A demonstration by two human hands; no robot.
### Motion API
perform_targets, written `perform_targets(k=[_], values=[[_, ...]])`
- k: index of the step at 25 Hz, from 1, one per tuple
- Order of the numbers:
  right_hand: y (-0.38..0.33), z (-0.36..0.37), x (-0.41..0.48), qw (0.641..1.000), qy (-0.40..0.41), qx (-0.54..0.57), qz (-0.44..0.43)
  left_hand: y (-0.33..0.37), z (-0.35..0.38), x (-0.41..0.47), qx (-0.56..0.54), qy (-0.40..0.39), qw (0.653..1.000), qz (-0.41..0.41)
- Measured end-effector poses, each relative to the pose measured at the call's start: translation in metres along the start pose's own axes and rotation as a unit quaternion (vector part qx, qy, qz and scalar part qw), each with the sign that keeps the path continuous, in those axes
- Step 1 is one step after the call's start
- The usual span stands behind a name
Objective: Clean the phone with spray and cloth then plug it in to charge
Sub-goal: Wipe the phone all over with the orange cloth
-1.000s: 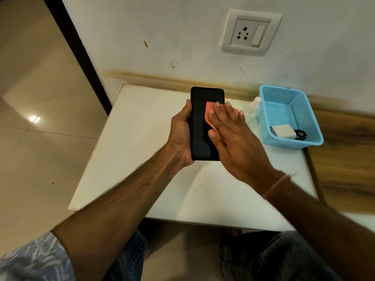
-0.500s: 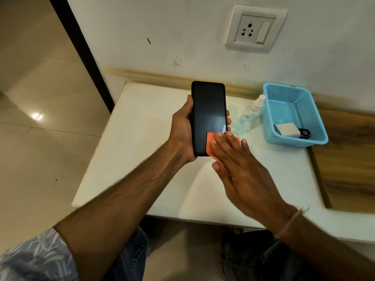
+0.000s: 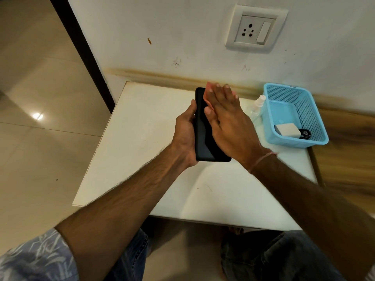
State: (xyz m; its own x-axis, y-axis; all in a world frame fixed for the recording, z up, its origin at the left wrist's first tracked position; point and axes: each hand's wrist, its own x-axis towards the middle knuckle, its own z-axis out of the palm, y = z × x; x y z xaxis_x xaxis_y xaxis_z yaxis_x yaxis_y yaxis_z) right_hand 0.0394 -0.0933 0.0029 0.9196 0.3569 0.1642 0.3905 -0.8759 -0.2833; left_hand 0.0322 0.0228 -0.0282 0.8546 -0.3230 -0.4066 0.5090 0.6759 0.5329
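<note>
left hand (image 3: 185,136) has the phone (image 3: 203,138) firmly gripped, thumb lying along the left long edge, palm cupped behind it, the other fingers out of sight at the back. the phone is held up above the white bench (image 3: 142,138), dark screen facing the camera, top end pointing toward the wall.

right hand (image 3: 229,122) lies flat across the right side of the screen, fingers straight and close together, nothing curled. it presses the pink cloth (image 3: 209,88) onto the upper part of the phone. only slivers of cloth show, one past the fingertips at the phone's top corner and one along the thumb side. a thin thread band (image 3: 261,159) sits on that wrist.

over to the right, the clear spray bottle (image 3: 257,104) with its white cap sits just beside the left wall of the blue basket (image 3: 284,86), its lower half hidden behind the right hand; cannot tell whether it stands or lies.

the basket sits at the bench's far right corner, close to the wall. inside, toward its near side, are a white charger block (image 3: 287,129) and, touching it, a dark coiled cable (image 3: 304,133).

up on the wall is a white socket (image 3: 256,31) with a switch.
</note>
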Motion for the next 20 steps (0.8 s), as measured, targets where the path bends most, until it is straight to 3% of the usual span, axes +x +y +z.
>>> perform_targets(k=[4,10,20], values=[[-0.011,0.009,-0.066,0.999,0.007,-0.004,-0.047,0.0,0.001,-0.002,0.005,-0.018,1.0,-0.01],[-0.017,0.022,-0.125,0.999,0.002,-0.019,-0.049,-0.004,0.007,-0.004,-0.006,-0.046,0.999,-0.016],[-0.003,-0.002,-0.001,1.0,0.01,0.004,0.003,0.001,0.002,0.003,-0.017,-0.031,0.999,0.009]])
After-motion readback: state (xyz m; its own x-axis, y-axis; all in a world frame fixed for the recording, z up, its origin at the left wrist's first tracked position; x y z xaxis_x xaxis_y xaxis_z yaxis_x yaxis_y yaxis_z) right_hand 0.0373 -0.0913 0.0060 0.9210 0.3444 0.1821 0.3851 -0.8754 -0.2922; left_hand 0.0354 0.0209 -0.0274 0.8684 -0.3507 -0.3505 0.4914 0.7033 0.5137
